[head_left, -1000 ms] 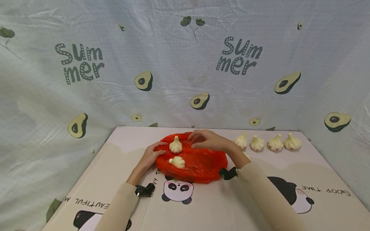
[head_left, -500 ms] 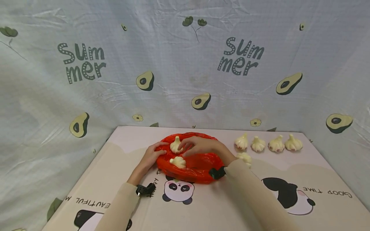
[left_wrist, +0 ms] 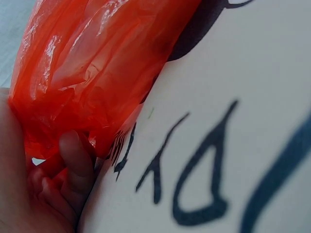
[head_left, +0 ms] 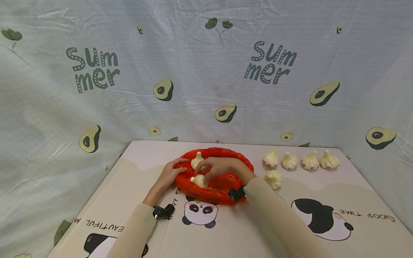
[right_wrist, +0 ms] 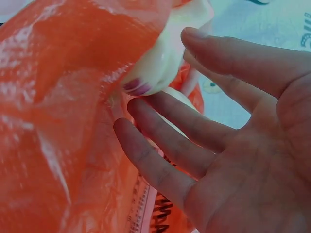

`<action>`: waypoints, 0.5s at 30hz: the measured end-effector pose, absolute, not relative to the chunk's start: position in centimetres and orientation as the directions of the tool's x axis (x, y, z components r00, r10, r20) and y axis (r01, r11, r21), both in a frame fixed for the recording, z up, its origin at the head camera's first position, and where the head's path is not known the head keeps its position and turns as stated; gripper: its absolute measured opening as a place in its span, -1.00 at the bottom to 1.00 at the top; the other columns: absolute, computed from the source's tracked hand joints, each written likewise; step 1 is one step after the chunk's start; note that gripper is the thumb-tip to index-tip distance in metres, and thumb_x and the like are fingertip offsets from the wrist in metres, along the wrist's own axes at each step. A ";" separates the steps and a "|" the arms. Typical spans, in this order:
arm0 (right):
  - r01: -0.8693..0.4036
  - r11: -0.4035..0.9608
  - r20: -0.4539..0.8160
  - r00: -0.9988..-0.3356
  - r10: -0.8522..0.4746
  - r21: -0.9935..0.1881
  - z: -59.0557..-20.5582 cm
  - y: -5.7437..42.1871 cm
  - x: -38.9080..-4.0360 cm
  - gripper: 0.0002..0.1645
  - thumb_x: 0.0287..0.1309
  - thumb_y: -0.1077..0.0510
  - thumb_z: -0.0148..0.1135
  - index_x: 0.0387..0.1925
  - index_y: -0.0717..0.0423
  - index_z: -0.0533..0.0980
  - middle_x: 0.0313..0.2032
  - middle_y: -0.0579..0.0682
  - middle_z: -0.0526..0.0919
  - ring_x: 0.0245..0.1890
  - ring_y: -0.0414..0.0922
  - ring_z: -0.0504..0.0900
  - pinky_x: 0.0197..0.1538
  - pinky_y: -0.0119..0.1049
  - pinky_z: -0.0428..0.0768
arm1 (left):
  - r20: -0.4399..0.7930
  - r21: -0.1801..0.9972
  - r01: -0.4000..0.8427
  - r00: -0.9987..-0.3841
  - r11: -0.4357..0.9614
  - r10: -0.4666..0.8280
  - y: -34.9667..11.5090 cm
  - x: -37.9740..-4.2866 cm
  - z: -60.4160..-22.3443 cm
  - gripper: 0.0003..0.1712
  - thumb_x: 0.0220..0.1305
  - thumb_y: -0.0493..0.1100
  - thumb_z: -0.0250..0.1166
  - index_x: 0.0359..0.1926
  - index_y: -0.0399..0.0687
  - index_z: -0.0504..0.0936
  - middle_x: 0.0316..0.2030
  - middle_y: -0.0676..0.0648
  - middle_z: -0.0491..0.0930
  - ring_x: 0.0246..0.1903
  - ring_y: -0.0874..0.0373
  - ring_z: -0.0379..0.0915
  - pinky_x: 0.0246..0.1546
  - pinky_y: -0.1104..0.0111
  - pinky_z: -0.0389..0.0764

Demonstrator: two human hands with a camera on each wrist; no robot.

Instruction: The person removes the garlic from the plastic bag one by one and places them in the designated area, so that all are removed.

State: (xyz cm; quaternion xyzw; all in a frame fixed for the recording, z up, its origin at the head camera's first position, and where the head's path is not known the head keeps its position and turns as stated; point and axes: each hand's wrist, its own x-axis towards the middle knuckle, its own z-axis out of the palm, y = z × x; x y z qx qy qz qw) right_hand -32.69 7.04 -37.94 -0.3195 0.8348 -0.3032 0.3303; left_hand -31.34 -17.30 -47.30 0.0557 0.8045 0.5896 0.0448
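A red plastic bag (head_left: 206, 195) lies spread on the table with its mouth wide. Two pale garlic bulbs sit inside it: a rear garlic bulb (head_left: 196, 160), partly covered by my right hand, and a front garlic bulb (head_left: 199, 181). My left hand (head_left: 169, 173) holds the bag's left edge; in the left wrist view, curled fingers (left_wrist: 77, 160) lie against the red plastic. My right hand (head_left: 222, 167) reaches into the bag at the front bulb. In the right wrist view its fingers (right_wrist: 160, 131) and thumb are loosely spread around a garlic bulb (right_wrist: 163, 58) with a purple patch.
Right of the bag stand several more garlic bulbs (head_left: 309, 161) in a row, and one nearer garlic bulb (head_left: 273, 179). The table (head_left: 238, 233) has printed pandas and lettering. A white cloth (head_left: 193, 71) with avocado prints hangs behind.
My right hand has moved left and down, from above the bag's middle to the front garlic bulb. The nearer bulb at the right is uncovered now. My left hand stays on the bag.
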 end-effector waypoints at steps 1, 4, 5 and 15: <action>-0.338 0.617 -0.360 -0.579 -0.732 -0.710 -38.0 7.0 -32.7 -0.55 0.20 0.16 0.41 0.13 -0.17 0.63 0.22 0.03 0.61 0.26 0.00 0.50 0.25 -0.07 0.67 | -0.005 0.954 0.038 -0.990 0.299 0.144 -17.3 -31.3 -47.3 -0.50 0.41 -0.22 0.15 0.34 -0.04 0.56 0.49 -0.23 0.34 0.48 -0.24 0.26 0.42 -0.06 0.45; -0.347 0.627 -0.364 -0.582 -0.727 -0.697 -38.1 6.8 -32.6 -0.55 0.17 0.16 0.43 0.10 -0.21 0.65 0.18 -0.01 0.62 0.24 -0.03 0.48 0.25 -0.05 0.65 | -0.001 0.953 0.042 -0.989 0.298 0.145 -17.3 -31.4 -47.3 -0.50 0.41 -0.21 0.16 0.34 -0.04 0.56 0.50 -0.22 0.33 0.49 -0.23 0.25 0.44 -0.05 0.42; -0.348 0.630 -0.367 -0.582 -0.725 -0.694 -38.1 6.8 -32.6 -0.55 0.17 0.16 0.43 0.10 -0.21 0.65 0.16 -0.02 0.62 0.24 -0.03 0.48 0.25 -0.05 0.65 | -0.001 0.954 0.043 -0.989 0.298 0.146 -17.4 -31.4 -47.4 -0.50 0.41 -0.21 0.16 0.34 -0.04 0.56 0.51 -0.22 0.33 0.49 -0.23 0.25 0.44 -0.05 0.42; -0.354 0.655 -0.391 -0.582 -0.713 -0.668 -38.5 6.1 -32.7 -0.55 0.19 0.14 0.43 0.13 -0.19 0.64 0.20 -0.02 0.57 0.26 -0.02 0.43 0.34 0.02 0.57 | -0.004 0.956 0.040 -0.988 0.290 0.152 -17.3 -31.3 -47.3 -0.51 0.42 -0.22 0.15 0.34 -0.04 0.55 0.50 -0.21 0.34 0.49 -0.22 0.26 0.43 -0.06 0.43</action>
